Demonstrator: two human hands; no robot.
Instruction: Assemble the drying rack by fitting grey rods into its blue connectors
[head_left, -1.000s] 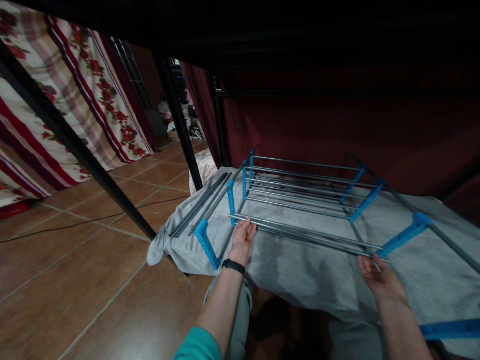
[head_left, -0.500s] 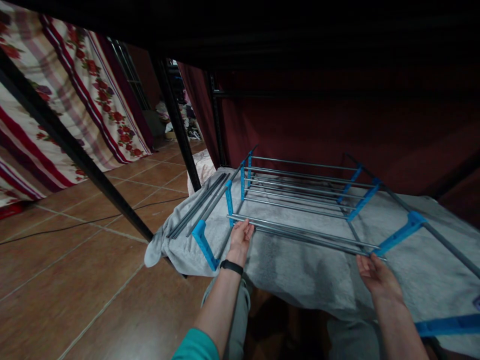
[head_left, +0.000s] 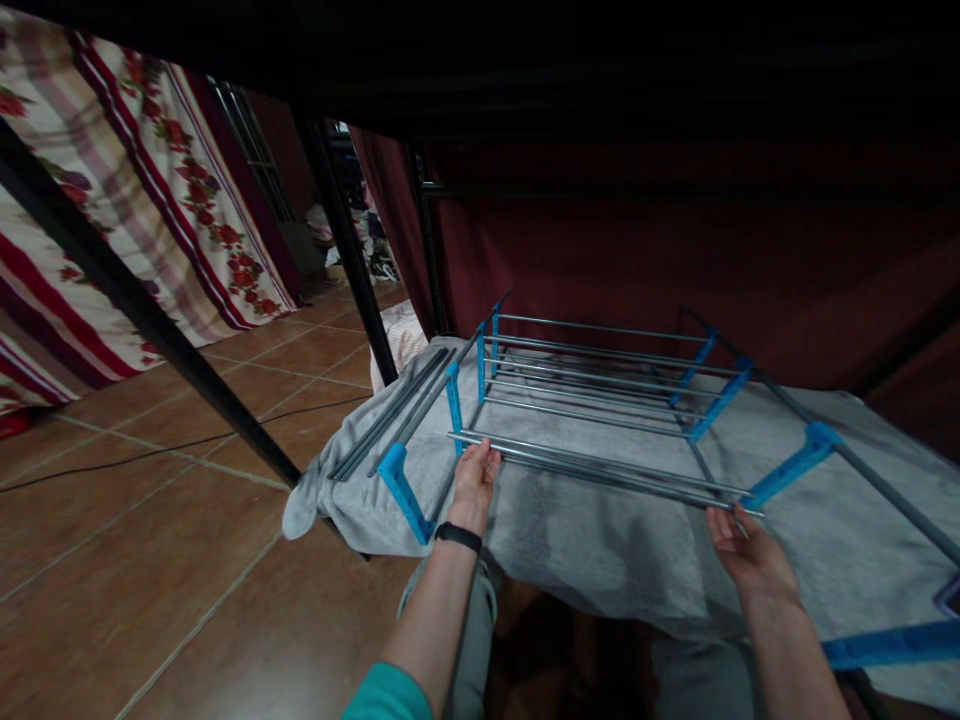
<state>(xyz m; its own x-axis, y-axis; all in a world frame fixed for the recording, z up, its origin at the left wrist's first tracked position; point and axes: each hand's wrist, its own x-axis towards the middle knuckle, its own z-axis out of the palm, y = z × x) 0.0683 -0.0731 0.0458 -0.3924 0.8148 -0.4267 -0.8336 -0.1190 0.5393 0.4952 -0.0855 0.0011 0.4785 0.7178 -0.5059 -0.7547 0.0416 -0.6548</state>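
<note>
My left hand [head_left: 474,488], with a black band at its wrist, is closed around the left part of a thin metal tube [head_left: 600,468]. At the tube's right end, my right hand [head_left: 750,552] grips it with curled fingers. More tubes lie close beside this one, so I cannot tell exactly how many are in my fingers. Behind my hands stands a partly assembled rack, with several crossbars [head_left: 600,378] running between blue plastic brackets [head_left: 720,403]. The nearest left bracket [head_left: 403,492] and right bracket [head_left: 791,468] have no crossbar fitted between their tops.
Loose grey tubes [head_left: 390,415] lie on the left of the grey blanket [head_left: 600,560]. Another blue piece [head_left: 892,645] is at lower right. Black frame posts [head_left: 349,240] rise at the left, and a dark beam crosses overhead. A cable [head_left: 180,447] runs over the tiled floor.
The view has shifted slightly, moving the scene a little to the left. Both hands keep nearly the same places on the tube, and the rack stands as before.
</note>
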